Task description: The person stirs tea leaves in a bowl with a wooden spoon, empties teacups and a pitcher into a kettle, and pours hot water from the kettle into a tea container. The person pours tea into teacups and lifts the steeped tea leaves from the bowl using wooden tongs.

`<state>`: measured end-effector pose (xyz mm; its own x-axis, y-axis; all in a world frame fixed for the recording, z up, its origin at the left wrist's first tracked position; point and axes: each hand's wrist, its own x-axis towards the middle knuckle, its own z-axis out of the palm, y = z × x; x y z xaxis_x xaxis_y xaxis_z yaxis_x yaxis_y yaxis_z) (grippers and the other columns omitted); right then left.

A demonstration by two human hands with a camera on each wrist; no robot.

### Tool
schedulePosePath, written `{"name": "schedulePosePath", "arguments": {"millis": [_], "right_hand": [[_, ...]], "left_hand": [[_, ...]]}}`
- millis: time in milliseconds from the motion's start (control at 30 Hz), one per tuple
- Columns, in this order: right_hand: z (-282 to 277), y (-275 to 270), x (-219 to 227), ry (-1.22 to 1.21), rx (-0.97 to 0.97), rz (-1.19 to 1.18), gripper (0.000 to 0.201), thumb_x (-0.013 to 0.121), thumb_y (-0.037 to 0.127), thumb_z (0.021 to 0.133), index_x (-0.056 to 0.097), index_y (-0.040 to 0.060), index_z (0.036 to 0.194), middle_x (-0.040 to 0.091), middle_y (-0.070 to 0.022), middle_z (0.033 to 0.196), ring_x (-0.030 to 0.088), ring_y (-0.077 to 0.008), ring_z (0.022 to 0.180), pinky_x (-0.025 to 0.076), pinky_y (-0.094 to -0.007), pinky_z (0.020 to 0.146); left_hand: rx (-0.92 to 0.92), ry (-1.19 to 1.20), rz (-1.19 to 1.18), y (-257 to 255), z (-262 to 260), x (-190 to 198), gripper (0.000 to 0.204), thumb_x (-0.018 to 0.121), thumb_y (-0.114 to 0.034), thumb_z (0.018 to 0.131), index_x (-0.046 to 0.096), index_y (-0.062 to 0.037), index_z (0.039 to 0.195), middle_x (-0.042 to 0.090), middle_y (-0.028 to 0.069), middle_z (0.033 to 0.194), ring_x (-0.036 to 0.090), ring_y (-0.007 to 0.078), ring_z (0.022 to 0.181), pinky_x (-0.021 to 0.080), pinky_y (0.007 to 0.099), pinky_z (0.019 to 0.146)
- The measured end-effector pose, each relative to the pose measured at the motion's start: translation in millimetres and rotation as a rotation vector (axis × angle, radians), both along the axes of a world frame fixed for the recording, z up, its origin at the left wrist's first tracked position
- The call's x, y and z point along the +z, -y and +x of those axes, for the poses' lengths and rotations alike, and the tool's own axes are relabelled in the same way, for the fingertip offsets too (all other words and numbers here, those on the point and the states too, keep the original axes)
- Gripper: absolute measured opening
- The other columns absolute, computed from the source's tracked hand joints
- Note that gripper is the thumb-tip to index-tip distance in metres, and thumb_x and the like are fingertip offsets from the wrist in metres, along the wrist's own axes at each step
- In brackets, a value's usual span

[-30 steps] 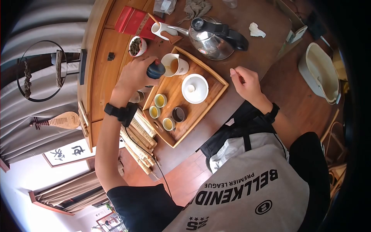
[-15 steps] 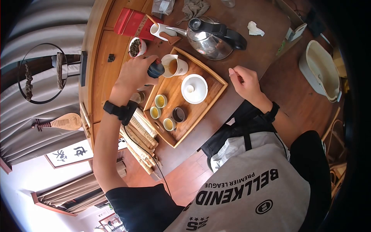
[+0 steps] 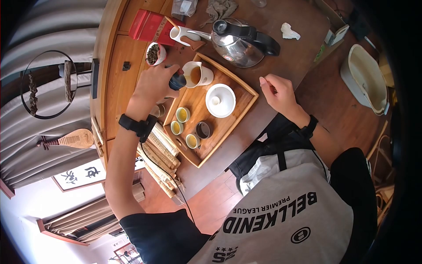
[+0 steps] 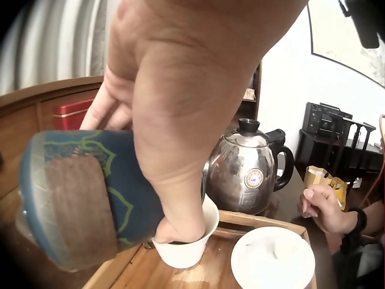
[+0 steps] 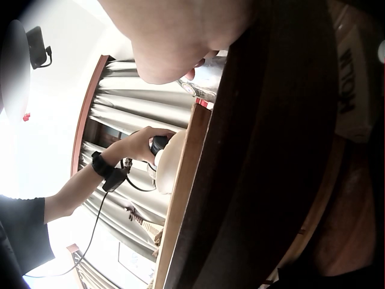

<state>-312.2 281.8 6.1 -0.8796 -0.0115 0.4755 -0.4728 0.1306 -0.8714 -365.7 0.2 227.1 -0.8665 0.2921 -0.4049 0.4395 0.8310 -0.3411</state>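
My left hand [image 3: 150, 88] grips a dark blue cylindrical vessel [image 4: 135, 205] with green leaf outlines and a brown band. The vessel lies tipped on its side, its right end at the rim of a white spouted pitcher [image 3: 205, 76]. Brown tea shows inside the pitcher, which stands on a wooden tray [image 3: 224, 127]. A white lidded bowl [image 3: 222, 108] sits beside it. Three small cups [image 3: 183, 114] of yellow tea and a dark cup [image 3: 204, 129] occupy the near end. At the table edge, right of the tray, my right hand [image 3: 280, 94] rests loosely curled, holding nothing.
A steel-and-glass kettle [image 3: 239, 48] stands behind the tray. Farther left are a white tool holder [image 3: 180, 34], a bowl of tea leaves [image 3: 154, 53] and a red box [image 3: 151, 26]. Rolled bamboo mats [image 3: 160, 163] lie left of the tray; a crumpled tissue [image 3: 289, 31] lies beyond the kettle.
The head view has shifted slightly. My left hand keeps the blue vessel tipped at the pitcher with barely any movement, and my right hand stays in place.
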Motion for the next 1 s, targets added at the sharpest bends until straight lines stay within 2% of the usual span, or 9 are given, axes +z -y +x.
{"name": "schedulePosePath", "arguments": {"millis": [767, 1000], "right_hand": [[0, 0, -2, 0.003, -0.002, 0.001, 0.027, 0.066, 0.009, 0.093, 0.052, 0.0009, 0.071, 0.044, -0.0104, 0.057, 0.044, -0.0223, 0.045, 0.035, -0.0344, 0.045], [0, 0, -1, 0.005, -0.005, -0.005, 0.026, 0.066, 0.009, 0.093, 0.053, 0.001, 0.072, 0.044, -0.0104, 0.057, 0.044, -0.0222, 0.045, 0.035, -0.034, 0.045]], "left_hand": [[-0.054, -0.012, -0.082, -7, -2, 6, 0.058, 0.091, -0.025, 0.06, 0.066, -0.017, 0.112, 0.07, 0.0102, 0.092, 0.07, 0.0308, 0.089, 0.057, 0.0431, 0.076], [-0.055, -0.001, -0.106, -8, -6, 12, 0.055, 0.087, -0.034, 0.065, 0.066, -0.017, 0.112, 0.069, 0.0114, 0.09, 0.07, 0.0325, 0.087, 0.056, 0.0435, 0.075]]}}
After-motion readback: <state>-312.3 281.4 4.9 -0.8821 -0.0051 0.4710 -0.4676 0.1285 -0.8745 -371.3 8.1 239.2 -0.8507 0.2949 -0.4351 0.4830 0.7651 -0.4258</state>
